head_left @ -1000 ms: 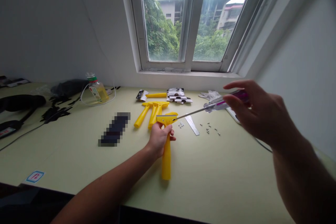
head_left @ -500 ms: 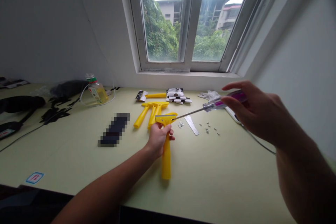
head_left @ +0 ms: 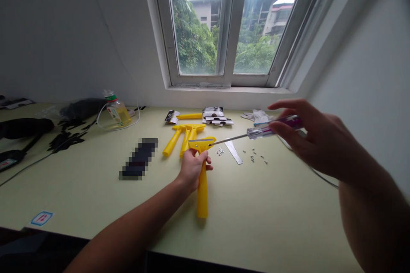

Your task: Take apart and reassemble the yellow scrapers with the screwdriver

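My left hand (head_left: 192,168) is wrapped round the neck of a yellow scraper (head_left: 202,196), whose handle points down toward me. A metal blade edge shows along the top of its head. In my right hand (head_left: 314,136) is a screwdriver (head_left: 265,130) with a clear and purple handle, held between thumb and fingers. Its shaft slants down to the left, and the tip meets the right side of the scraper's head at a screw spot. Small nuts (head_left: 220,152), a flat metal blade strip (head_left: 234,151) and several small screws (head_left: 253,156) lie just beyond.
More yellow scrapers (head_left: 187,134) lie behind my left hand, near black-and-white packets (head_left: 216,116). A blurred-out dark object (head_left: 139,160) is at left. Farther left stand a bottle (head_left: 118,113) of yellow liquid and a cable. White gloves (head_left: 256,116) lie below the window.
The screwdriver's handle has turned slightly in my right fingers and its shaft tilts a little less. The scraper and my left hand stay nearly where they were.
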{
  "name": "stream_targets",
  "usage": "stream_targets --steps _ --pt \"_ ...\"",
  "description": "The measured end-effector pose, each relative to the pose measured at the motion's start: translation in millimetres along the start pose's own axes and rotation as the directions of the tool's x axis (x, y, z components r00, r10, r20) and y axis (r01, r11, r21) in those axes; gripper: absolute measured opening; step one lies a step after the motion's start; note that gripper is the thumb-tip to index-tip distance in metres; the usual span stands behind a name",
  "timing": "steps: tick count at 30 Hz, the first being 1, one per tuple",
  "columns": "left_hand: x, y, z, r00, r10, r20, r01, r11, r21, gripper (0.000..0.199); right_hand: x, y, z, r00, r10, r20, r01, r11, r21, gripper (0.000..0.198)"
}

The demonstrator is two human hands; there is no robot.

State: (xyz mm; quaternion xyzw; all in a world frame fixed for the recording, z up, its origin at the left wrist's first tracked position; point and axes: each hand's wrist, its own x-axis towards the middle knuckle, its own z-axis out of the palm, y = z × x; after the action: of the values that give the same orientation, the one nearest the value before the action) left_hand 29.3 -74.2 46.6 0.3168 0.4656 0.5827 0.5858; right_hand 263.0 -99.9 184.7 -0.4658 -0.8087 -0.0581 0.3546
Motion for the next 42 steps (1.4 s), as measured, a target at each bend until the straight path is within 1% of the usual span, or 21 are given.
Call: stream_targets --steps 2,5,6,8,10,13,14,17,18,21,22,25,27,29,30,33,34,38,39,41,42 --pt "0 0 0 1.0 0.006 0.002 -0.006 1.0 -0.003 0.016 -1 -1 0 0.998 0.035 -0.045 -0.039 0.995 -0.088 0.037" --pt "0 -1 0 1.0 -0.004 -0.007 0.004 1.0 -0.001 0.016 -1 0 0 0.993 -0.073 0.091 0.067 0.996 0.065 0.043" --pt "0 -1 0 1.0 -0.007 -0.009 0.007 1.0 0.002 0.016 -1 0 0 0.991 -0.089 0.097 0.081 0.993 0.081 0.041" --pt "0 0 0 1.0 0.001 0.0 -0.001 1.0 0.008 0.014 -1 0 -1 1.0 -0.023 0.012 0.024 0.999 -0.029 0.033" --pt "-1 0 0 1.0 0.01 0.006 -0.01 1.0 0.006 0.014 -1 -1 -3 0.999 0.036 -0.027 -0.039 0.992 -0.122 0.036" --pt "-1 1 0 1.0 0.011 -0.008 -0.011 1.0 -0.004 0.016 -1 0 -4 0.992 -0.056 0.11 0.055 0.998 0.014 0.044" --pt "-1 1 0 1.0 0.007 -0.009 -0.007 1.0 -0.005 0.016 -1 0 -4 0.991 -0.075 0.108 0.073 0.997 0.026 0.043" --pt "0 0 -1 1.0 0.017 0.001 -0.016 1.0 -0.009 0.017 -2 2 -2 1.0 0.002 -0.01 -0.003 0.994 -0.112 0.037" --pt "0 0 -1 1.0 0.019 0.001 -0.019 1.0 -0.013 0.018 -2 3 -2 1.0 0.007 -0.003 -0.007 0.991 -0.13 0.04" --pt "0 0 -2 1.0 0.022 -0.016 -0.022 1.0 -0.021 0.021 -3 5 -1 0.985 -0.104 0.139 0.101 0.995 0.028 0.046" --pt "0 0 -1 1.0 0.02 -0.015 -0.02 1.0 -0.021 0.021 -2 5 -1 0.983 -0.124 0.139 0.118 0.992 0.046 0.042" --pt "0 0 -1 1.0 0.025 0.006 -0.025 1.0 -0.016 0.022 -1 4 -1 1.0 -0.02 0.0 0.02 0.997 -0.079 0.029" --pt "0 0 -1 1.0 0.028 0.003 -0.028 0.999 -0.017 0.023 -1 2 -2 1.0 -0.003 0.019 0.004 0.999 -0.043 0.032" --pt "0 0 -1 1.0 0.027 -0.01 -0.027 0.999 -0.021 0.023 -1 1 -2 0.99 -0.082 0.113 0.072 0.993 0.092 0.038" --pt "0 0 -1 1.0 0.023 -0.013 -0.023 1.0 -0.021 0.023 -1 1 -3 0.988 -0.106 0.117 0.094 0.991 0.099 0.037" --pt "-1 -1 0 1.0 0.025 0.004 -0.025 1.0 -0.018 0.02 -1 0 -2 1.0 -0.022 -0.022 0.02 0.996 -0.093 0.027" --pt "-1 -1 0 1.0 0.027 0.005 -0.027 1.0 -0.016 0.02 -1 0 -1 1.0 -0.001 -0.029 -0.003 0.993 -0.118 0.029" --pt "0 -1 0 0.999 0.034 -0.017 -0.034 0.999 -0.026 0.022 0 5 3 0.988 -0.106 0.114 0.091 0.988 0.126 0.041" --pt "0 -1 0 0.999 0.035 -0.017 -0.036 0.999 -0.031 0.023 1 6 4 0.991 -0.102 0.091 0.09 0.988 0.128 0.038" --pt "1 -1 -1 0.999 0.037 -0.002 -0.037 0.998 -0.043 0.024 2 8 6 1.0 -0.008 -0.006 0.008 1.0 0.03 0.028" --pt "1 -1 -1 0.999 0.033 0.003 -0.033 0.998 -0.048 0.025 3 9 6 0.999 0.034 -0.027 -0.035 0.999 -0.007 0.028"
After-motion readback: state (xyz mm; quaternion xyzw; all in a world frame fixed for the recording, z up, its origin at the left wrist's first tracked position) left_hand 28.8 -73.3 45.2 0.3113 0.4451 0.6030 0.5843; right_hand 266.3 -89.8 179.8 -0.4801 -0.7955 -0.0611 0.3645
